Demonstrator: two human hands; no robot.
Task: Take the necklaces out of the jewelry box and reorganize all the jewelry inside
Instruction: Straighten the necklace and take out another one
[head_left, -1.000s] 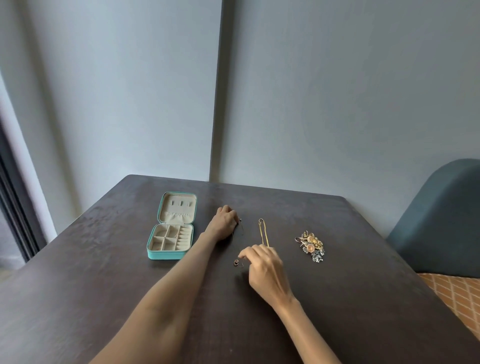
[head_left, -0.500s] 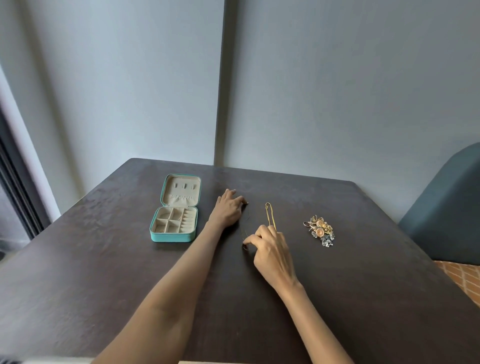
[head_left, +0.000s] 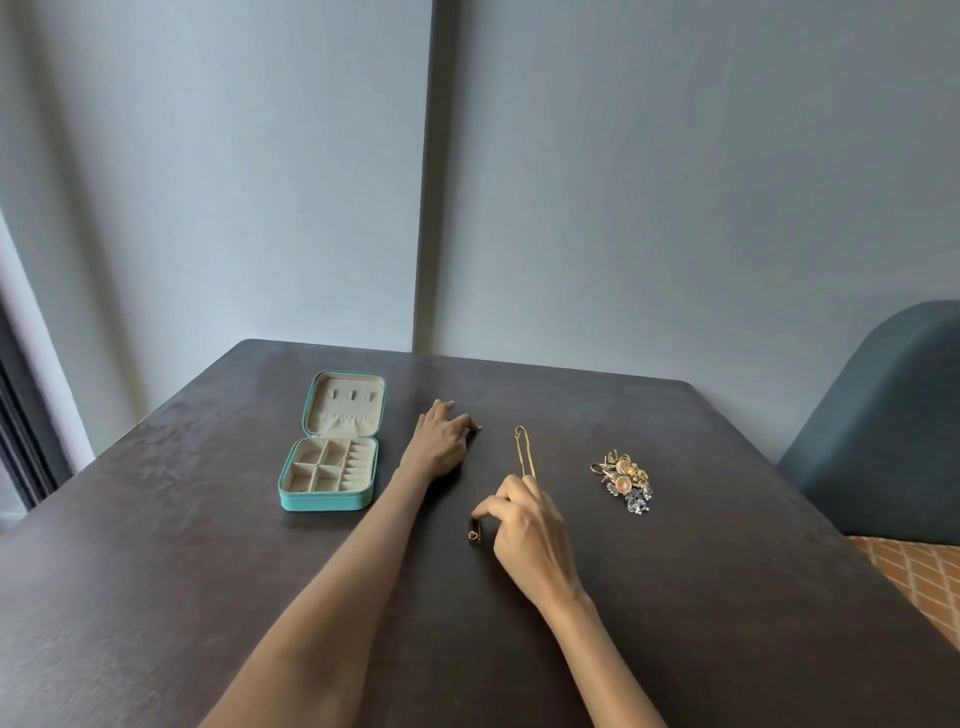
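A dark brown surface (head_left: 675, 597) is carrying every item, and places below are given relative to the jewelry box (head_left: 330, 470). The jewelry box, teal outside and beige inside, is lying open and flat on the left part of the surface, its lid (head_left: 345, 402) folded back on the far side and its divided tray (head_left: 330, 472) facing up; whether any piece is lying in the compartments cannot be told. A blue-grey chair back (head_left: 883, 431) is standing far to the right of the box, beyond the edge of the surface. The left hand (head_left: 439, 441) is resting just right of the box, palm down, its fingers pressed together at the far end of a thin dark necklace (head_left: 475, 480), which is barely showing against the surface. The right hand (head_left: 524, 525) is hovering further right and nearer the viewer, thumb and forefinger pinching the near end of that dark necklace, where a small heart pendant (head_left: 473, 535) is lying. A gold necklace (head_left: 523, 452) is lying doubled in a straight line right of the left hand, its near end hidden behind the right hand. A heap of gold and silver jewelry (head_left: 626, 480) is sitting further right again, well apart from the box.
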